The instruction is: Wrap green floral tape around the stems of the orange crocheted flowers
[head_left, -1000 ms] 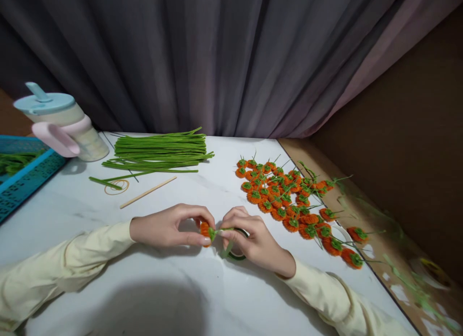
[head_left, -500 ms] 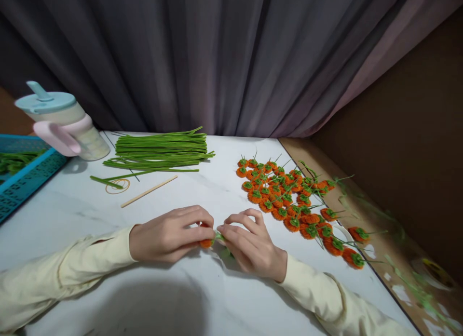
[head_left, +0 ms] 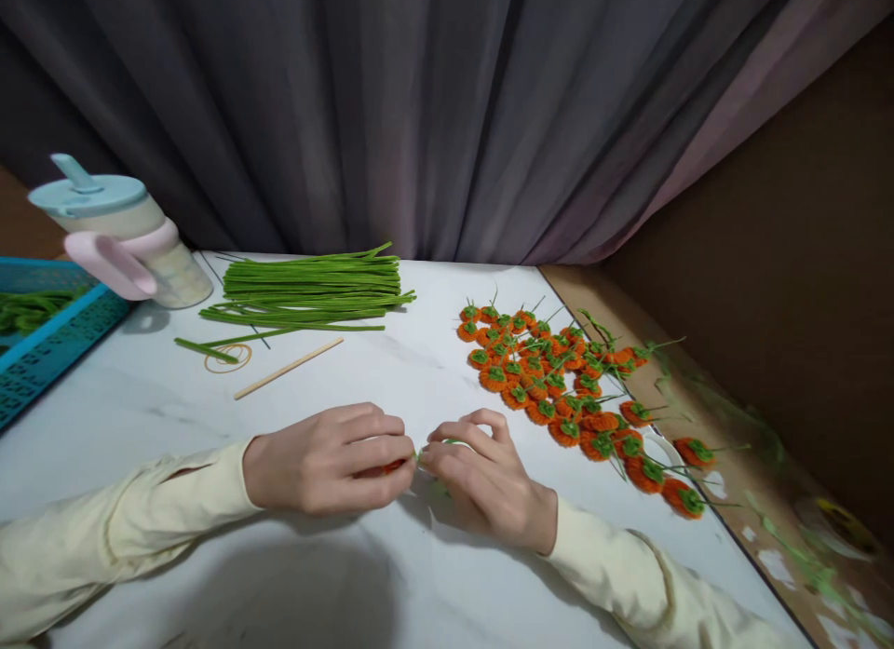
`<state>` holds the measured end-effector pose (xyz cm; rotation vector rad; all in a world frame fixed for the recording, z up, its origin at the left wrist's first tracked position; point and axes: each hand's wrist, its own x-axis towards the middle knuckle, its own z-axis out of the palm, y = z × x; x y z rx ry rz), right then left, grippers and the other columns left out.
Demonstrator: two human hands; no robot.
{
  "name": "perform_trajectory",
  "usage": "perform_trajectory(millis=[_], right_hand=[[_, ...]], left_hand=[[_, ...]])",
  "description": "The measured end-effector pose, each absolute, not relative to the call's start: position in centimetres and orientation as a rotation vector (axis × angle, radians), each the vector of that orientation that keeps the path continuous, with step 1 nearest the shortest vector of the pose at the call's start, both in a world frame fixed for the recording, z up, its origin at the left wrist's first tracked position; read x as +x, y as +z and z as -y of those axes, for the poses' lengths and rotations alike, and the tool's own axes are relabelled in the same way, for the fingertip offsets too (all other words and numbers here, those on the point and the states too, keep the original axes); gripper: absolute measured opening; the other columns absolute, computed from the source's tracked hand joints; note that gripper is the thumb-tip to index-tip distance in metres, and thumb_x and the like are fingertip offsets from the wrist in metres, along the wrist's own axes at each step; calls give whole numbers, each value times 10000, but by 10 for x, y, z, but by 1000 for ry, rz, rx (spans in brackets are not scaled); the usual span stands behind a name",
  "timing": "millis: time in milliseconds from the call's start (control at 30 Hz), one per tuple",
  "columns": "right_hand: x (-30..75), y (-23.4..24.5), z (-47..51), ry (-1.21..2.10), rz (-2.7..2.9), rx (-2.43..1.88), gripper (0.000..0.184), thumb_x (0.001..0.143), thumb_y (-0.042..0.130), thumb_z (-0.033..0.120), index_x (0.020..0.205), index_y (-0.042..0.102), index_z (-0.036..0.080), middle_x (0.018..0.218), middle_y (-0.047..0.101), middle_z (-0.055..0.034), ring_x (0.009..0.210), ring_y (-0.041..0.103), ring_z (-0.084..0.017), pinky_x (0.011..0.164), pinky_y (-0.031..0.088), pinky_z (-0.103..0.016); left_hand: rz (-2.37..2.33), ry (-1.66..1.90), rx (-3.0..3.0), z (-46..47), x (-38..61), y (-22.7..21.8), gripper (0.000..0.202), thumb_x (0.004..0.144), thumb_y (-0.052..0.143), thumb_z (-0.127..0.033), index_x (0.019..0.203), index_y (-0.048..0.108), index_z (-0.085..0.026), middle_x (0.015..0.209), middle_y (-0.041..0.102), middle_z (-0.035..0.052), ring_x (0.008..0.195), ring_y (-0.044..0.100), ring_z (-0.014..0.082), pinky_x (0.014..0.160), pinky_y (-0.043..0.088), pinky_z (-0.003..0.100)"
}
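Observation:
My left hand point(head_left: 331, 458) is closed around a small orange pipe-cleaner persimmon point(head_left: 386, 467); only a bit of its orange body shows between the fingers. Close beside it, my right hand point(head_left: 489, 481) pinches a piece of pale green tape point(head_left: 440, 487) at the persimmon's green tip, mostly hidden by the fingers. The fingertips of both hands nearly meet over the white table. To the right lie several finished persimmons point(head_left: 535, 388) of the same kind, with green leaf tops and thin stems.
Green pipe cleaners point(head_left: 311, 290) lie at the back. Nearer are a wooden stick point(head_left: 289, 369) and rubber bands point(head_left: 229, 358). A tumbler point(head_left: 171, 267) and a blue basket point(head_left: 62, 370) stand left. Tape scraps point(head_left: 775, 565) and a tape roll point(head_left: 838, 528) lie at the right.
The fingers of my left hand have rolled over and now cover most of the persimmon. My right hand stays in nearly the same place, still pinching.

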<state>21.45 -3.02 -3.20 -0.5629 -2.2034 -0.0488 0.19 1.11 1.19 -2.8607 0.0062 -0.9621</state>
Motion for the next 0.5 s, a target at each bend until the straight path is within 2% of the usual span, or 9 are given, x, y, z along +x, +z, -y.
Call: perform_trajectory(millis=[200, 333, 500], right_hand=[[210, -22, 34, 148, 2163, -696, 164, 868, 427, 40, 971, 513, 134, 783, 642, -54, 771, 590, -154, 746, 370, -343], [208, -17, 36, 294, 2138, -750, 124, 872, 452, 63, 943, 515, 144, 789, 629, -57, 784, 581, -165, 749, 375, -351], [208, -13, 37, 524, 2092, -840, 112, 868, 455, 80, 830, 523, 161, 778, 619, -46, 762, 567, -155, 772, 374, -349]], left_hand=[[-59, -938, -2734, -10, 1, 12, 206, 884, 449, -55, 820, 637, -108, 786, 683, 52, 765, 610, 163, 624, 514, 281], [-77, -915, -2708, -9, 1, 12, 311, 920, 360, -50, 824, 646, -121, 803, 691, 41, 810, 614, 146, 652, 507, 278], [23, -906, -2738, -8, 0, 10, 324, 944, 307, -69, 880, 623, -95, 817, 673, 82, 806, 597, 165, 662, 499, 288]])
